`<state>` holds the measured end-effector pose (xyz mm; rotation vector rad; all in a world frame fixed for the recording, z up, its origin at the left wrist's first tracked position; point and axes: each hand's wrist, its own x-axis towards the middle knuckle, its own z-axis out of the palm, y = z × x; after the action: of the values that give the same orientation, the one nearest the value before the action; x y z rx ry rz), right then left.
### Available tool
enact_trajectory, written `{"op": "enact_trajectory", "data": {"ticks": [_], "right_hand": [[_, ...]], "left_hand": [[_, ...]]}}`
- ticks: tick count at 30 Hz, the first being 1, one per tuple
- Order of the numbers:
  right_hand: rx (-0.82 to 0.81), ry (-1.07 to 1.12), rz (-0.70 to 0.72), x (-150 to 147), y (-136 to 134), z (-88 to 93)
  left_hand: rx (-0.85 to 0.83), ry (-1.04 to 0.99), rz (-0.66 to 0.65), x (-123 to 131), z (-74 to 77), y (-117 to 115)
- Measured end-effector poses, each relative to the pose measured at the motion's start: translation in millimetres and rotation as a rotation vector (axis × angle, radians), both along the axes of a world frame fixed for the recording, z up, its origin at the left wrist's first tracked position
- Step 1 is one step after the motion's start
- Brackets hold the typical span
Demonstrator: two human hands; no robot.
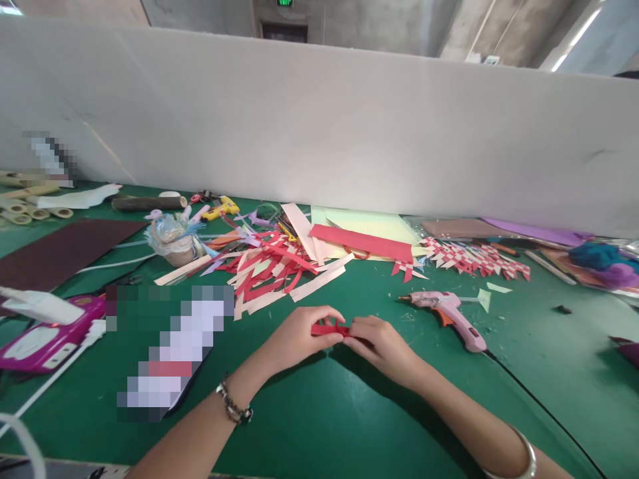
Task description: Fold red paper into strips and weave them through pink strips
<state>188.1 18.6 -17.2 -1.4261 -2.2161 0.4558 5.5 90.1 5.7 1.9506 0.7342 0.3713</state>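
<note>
Between both hands, just above the green table, is a red paper strip (pixel 324 330). My left hand (pixel 304 336) is closed on its left part, thumb below and forefinger curled over the top. The fingers of my right hand (pixel 377 342) pinch the strip's right end, which they partly cover. The hands nearly touch at the fingertips. Beyond them lies a pile of cut red and pale pink paper strips (pixel 274 263). A pink glue gun (pixel 452 313) rests to the right of my right hand, nozzle pointing left.
A long red sheet (pixel 362 243) lies on pale yellow paper, beside woven red-and-white checkered pieces (pixel 479 258). To the left are a purple power strip (pixel 54 336), a wrapped pot (pixel 177 239) and a yellow glue gun (pixel 222 208). A white partition (pixel 319 126) stands behind the green table (pixel 309 426).
</note>
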Motion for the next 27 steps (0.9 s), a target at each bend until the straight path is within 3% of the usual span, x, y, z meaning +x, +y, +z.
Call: {"op": "enact_trajectory", "data": {"ticks": [4,8,15,19,23,27], "right_hand": [[0.058,-0.072,0.081,2,0,-7.5],[0.057,-0.106,0.062,4,-1,-6.3],[-0.071,0.154,0.032,2,-4,10.7],[-0.166,0.162,-0.036,-1,-5,9.6],[-0.186,0.178,-0.094,0,-4,5.4],[-0.171,0.155,-0.066,2,-3,5.1]], "left_hand": [[-0.014,0.011,-0.056,3,-2.2,-3],[-0.007,0.021,-0.032,3,-1.9,-4],[-0.017,0.044,-0.03,2,-0.7,-3],[0.005,0.017,-0.07,2,-0.1,-3],[0.039,-0.025,-0.006,3,1.5,-2],[0.001,-0.082,0.064,4,1.9,-2]]}}
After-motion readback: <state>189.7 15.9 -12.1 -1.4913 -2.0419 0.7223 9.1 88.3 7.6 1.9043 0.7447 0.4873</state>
